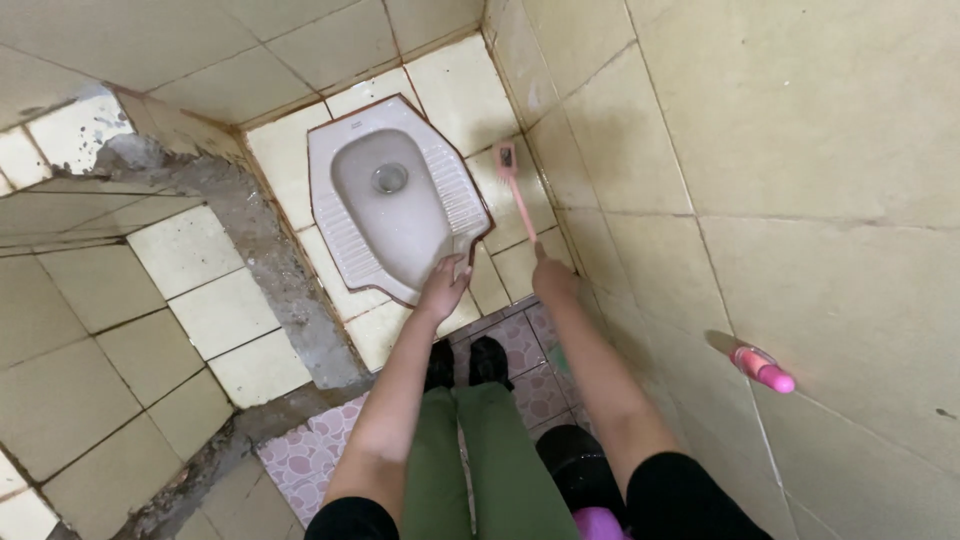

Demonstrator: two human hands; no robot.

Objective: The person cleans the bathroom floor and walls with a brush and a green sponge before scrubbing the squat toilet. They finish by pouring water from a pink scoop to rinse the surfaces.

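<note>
Scrubbing step | right hand [551, 272] grips pink brush [514, 187] on tiles; left hand [442, 287], fingers loosely spread, touches squat toilet [345, 225] rim | next stroke likely needs steady pressure.

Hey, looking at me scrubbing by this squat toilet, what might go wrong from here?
1. The right hand grips only the far end of the long pink brush, so the brush head on the tile beside the wall may skid or flick dirty water.
2. The left hand rests bare on the rim of the squat toilet, so it may pick up grime.
3. You lean forward over glossy, possibly wet floor tiles; your shoes might slip.
</note>
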